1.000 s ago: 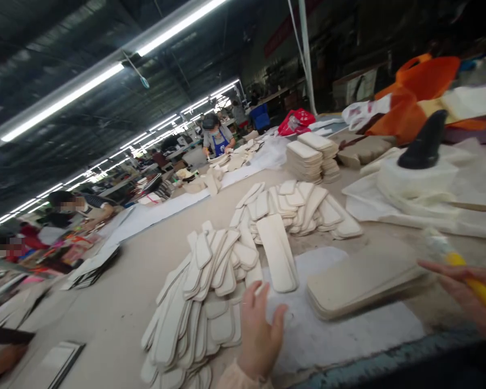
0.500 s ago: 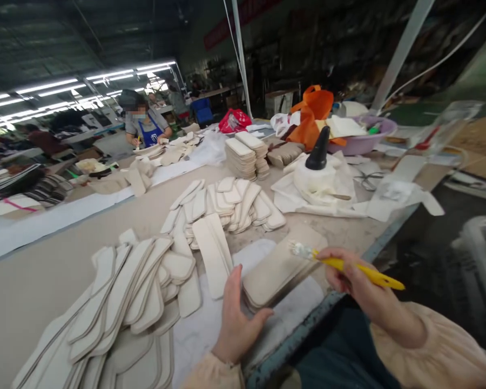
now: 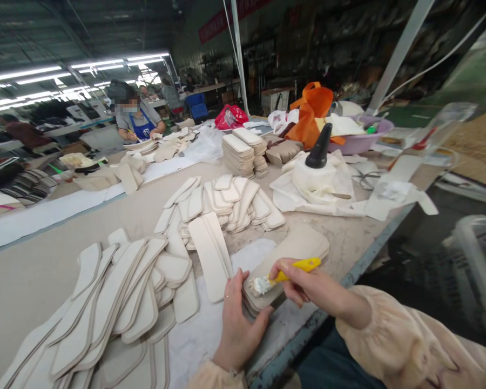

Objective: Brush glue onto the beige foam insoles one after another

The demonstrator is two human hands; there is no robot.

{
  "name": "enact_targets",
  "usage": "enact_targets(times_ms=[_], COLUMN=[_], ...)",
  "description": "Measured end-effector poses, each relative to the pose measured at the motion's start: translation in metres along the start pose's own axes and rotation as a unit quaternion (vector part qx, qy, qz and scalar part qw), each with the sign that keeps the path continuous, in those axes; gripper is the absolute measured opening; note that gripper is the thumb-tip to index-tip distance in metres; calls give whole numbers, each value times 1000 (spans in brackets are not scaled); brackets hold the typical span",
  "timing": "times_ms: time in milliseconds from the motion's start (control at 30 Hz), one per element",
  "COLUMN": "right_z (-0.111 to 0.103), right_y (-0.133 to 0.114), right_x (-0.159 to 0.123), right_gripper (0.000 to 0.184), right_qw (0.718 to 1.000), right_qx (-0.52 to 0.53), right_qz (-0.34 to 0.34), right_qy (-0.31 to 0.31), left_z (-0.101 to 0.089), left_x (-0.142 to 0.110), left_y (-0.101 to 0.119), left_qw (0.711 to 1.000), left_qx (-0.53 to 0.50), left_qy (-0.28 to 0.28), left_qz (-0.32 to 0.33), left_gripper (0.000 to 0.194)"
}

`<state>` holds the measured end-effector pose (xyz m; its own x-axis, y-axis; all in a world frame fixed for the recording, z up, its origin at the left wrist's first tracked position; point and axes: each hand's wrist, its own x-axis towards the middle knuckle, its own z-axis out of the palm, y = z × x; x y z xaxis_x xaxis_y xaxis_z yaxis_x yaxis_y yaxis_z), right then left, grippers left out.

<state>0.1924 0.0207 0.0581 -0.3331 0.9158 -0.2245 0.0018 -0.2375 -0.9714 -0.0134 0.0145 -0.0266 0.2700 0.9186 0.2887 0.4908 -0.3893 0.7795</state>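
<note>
In my right hand (image 3: 303,281) is a yellow-handled brush (image 3: 281,274), its bristles coated in white paste. The bristles rest on the near end of a stack of beige rounded panels (image 3: 295,248). My left hand (image 3: 241,319) lies against the near left end of that stack, thumb and fingers apart around its corner. Left of it, two long cream strips (image 3: 210,254) lean at an angle. A large spread of similar cream pieces (image 3: 117,297) covers the table to the left, and another heap (image 3: 227,200) lies farther back.
A white container with a black cone (image 3: 319,148) stands on white plastic, a flat stick beside it. Behind are neat piles of pieces (image 3: 238,154), an orange bag (image 3: 311,113) and a purple basin (image 3: 364,143). The table's blue edge (image 3: 348,281) runs close by me. Another person (image 3: 135,119) works at the far left.
My right hand has brought the brush from the far part of the stack to its near end, beside my left hand. My left hand stays at the stack's corner. The view has shifted slightly.
</note>
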Motion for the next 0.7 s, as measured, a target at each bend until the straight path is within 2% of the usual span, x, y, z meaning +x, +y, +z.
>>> enact_targets(times_ms=[167,400,533,600,700], right_z=[-14,-76,-107,-116,-121], right_y=[-7,-20,-26,-30,-37], right_x=[8,1,-3,-4,-9], right_gripper=[43,44,42,41,38], right_qw=[997,975,963,952,922], right_qx=[-48,-130,-153,-186,-278], right_qz=[28,38,46,41,35], right_qy=[61,178,219,239,267], left_z=[0,-1,-2,-1,0], left_x=[0,3,3,3,3], left_y=[0,2,1,0,-2], left_qw=[999,997,997,997,997], left_qx=[33,72,72,73,71], left_qy=[8,8,9,8,11], left_qz=[13,15,19,19,21], left_gripper=[89,87,86,86,85])
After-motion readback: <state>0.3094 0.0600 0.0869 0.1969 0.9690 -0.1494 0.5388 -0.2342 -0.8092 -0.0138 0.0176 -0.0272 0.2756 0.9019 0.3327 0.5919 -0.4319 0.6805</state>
